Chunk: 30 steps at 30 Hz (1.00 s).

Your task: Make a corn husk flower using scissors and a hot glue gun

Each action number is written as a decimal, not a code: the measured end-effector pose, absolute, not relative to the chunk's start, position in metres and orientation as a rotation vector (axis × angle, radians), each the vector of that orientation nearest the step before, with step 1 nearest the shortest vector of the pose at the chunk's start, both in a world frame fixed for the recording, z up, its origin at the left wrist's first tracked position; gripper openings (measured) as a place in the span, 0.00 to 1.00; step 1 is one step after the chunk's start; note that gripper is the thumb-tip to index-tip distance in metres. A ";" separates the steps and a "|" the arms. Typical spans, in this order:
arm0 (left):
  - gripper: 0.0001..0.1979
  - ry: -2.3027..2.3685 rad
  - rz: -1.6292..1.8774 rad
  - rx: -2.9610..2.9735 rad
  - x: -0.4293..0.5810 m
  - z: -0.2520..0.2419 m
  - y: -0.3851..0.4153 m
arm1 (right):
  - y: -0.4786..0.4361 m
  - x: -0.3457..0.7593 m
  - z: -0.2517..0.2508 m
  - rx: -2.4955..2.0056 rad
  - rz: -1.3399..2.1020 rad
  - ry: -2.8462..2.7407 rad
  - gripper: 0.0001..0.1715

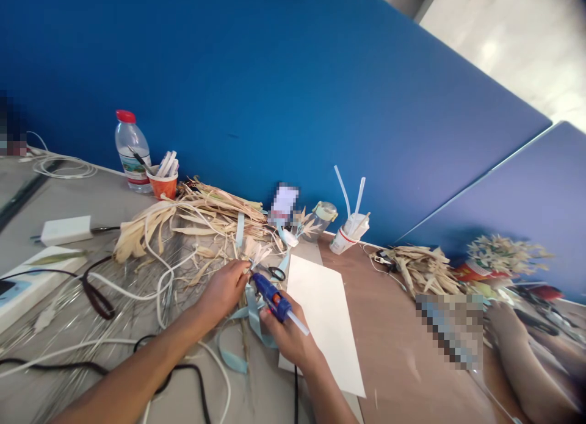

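My right hand point(290, 329) is wrapped round a blue hot glue gun point(270, 294), with a clear glue stick point(298, 323) jutting from its back end. The gun's nozzle points up and left, close to the fingers of my left hand point(224, 293). These are pinched together round what looks like a husk flower point(255, 253) of pale strips; a thin stem hangs below the hand. Light blue ribbon point(231, 354) trails on the table beneath both hands. Just beyond the gun lies a pair of scissors point(276, 273), partly hidden.
Dried corn husks point(215, 207) are heaped against the blue partition point(229, 94). White cables point(160, 283) and a power strip point(32, 283) cover the left side. A white sheet point(320, 314), a cup with glue sticks point(342, 240) and a co-worker's arm point(517, 351) are to the right.
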<state>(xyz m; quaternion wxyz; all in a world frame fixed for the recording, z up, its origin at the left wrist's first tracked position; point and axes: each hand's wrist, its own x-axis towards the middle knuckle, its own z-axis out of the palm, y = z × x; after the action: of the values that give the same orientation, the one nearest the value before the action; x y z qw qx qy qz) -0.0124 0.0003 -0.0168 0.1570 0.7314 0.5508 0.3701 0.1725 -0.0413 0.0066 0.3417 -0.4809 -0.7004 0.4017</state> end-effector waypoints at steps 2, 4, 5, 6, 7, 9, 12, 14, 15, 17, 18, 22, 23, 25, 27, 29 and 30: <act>0.12 1.570 1.066 2.094 -0.013 -0.017 0.000 | -0.041 0.173 0.006 -1.246 1.031 -1.823 0.07; 0.11 1.562 1.065 2.093 -0.013 -0.018 0.000 | -0.040 0.173 0.005 -1.248 1.016 -1.824 0.07; 0.11 1.560 1.063 2.092 -0.013 -0.017 0.000 | -0.040 0.173 0.005 -1.250 1.013 -1.827 0.07; 0.11 1.562 1.058 2.091 -0.013 -0.017 0.001 | -0.040 0.173 0.006 -1.252 1.014 -1.830 0.07; 0.11 1.564 1.051 2.092 -0.013 -0.017 0.001 | -0.040 0.173 0.006 -1.255 1.020 -1.831 0.07; 0.11 1.567 1.040 2.094 -0.013 -0.016 0.000 | -0.041 0.172 0.007 -1.257 1.031 -1.836 0.06; 0.11 1.560 1.061 2.084 -0.012 -0.016 -0.001 | -0.041 0.172 0.007 -1.261 1.003 -1.837 0.06; 0.11 1.553 1.090 2.078 -0.012 -0.016 -0.001 | -0.042 0.172 0.007 -1.261 0.975 -1.837 0.06; 0.11 1.550 1.094 2.080 -0.012 -0.015 -0.001 | -0.042 0.172 0.007 -1.264 0.971 -1.835 0.07; 0.11 1.554 1.077 2.089 -0.012 -0.015 -0.001 | -0.042 0.172 0.006 -1.270 0.986 -1.837 0.07; 0.11 1.560 1.060 2.094 -0.012 -0.015 -0.001 | -0.041 0.172 0.006 -1.273 0.997 -1.841 0.07; 0.10 1.559 1.023 2.111 -0.013 -0.017 0.000 | -0.041 0.171 0.006 -1.279 0.999 -1.850 0.07; 0.10 1.555 1.028 2.110 -0.013 -0.017 0.000 | -0.041 0.171 0.006 -1.277 0.992 -1.846 0.07; 0.11 1.551 1.048 2.097 -0.013 -0.018 0.000 | -0.041 0.172 0.005 -1.266 0.982 -1.838 0.07; 0.11 1.545 1.062 2.088 -0.013 -0.018 0.000 | -0.042 0.172 0.004 -1.258 0.981 -1.835 0.07; 0.11 1.539 1.063 2.093 -0.013 -0.018 0.000 | -0.042 0.172 0.003 -1.260 0.989 -1.841 0.08; 0.11 1.539 1.056 2.097 -0.013 -0.018 0.000 | -0.042 0.172 0.002 -1.266 0.991 -1.846 0.08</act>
<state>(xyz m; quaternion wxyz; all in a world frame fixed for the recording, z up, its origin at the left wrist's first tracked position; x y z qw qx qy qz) -0.0132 0.0000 -0.0177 0.1664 0.7367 0.5405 0.3708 0.1718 -0.0418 0.0020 0.3399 -0.4864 -0.7091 0.3808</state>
